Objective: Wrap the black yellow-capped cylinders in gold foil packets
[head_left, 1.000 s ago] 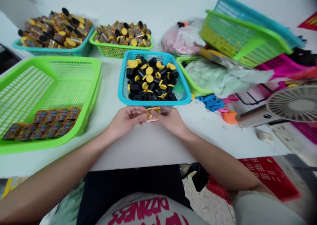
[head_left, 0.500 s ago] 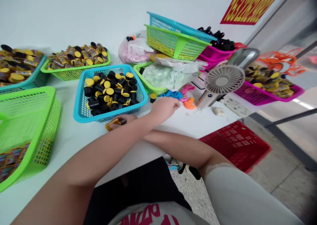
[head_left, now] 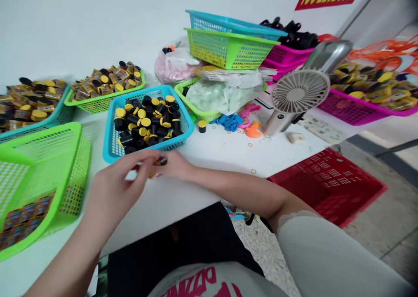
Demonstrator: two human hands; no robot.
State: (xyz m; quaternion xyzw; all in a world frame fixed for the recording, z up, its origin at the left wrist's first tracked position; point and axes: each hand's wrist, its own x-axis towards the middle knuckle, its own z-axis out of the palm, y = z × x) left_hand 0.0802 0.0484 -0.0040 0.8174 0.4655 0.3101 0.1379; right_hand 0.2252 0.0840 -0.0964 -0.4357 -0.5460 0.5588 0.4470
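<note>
My left hand (head_left: 122,179) meets my right hand (head_left: 173,164) just in front of a blue basket (head_left: 107,140). Fingers of my right hand are wrapped round a small yellow-and-brown package, mostly hidden between the hands. Thumb and fingertips of my left hand come together at that package; whether they grip anything is unclear. The blue basket holds many black cylinders with yellow caps (head_left: 145,122). One more capped cylinder (head_left: 202,126) stands upright on the white table, right of this basket.
A green basket (head_left: 73,157) with packages is at left; filled baskets line the wall. Behind stand stacked baskets (head_left: 228,48) and a bag of pale green items (head_left: 212,99). A small fan (head_left: 295,94), blue and orange pieces, and rubber bands lie right. A red crate (head_left: 326,183) is below.
My left hand has come back from the right, near the loose cylinder, to my right hand by the blue basket. My right hand still holds the package. The view has shifted slightly.
</note>
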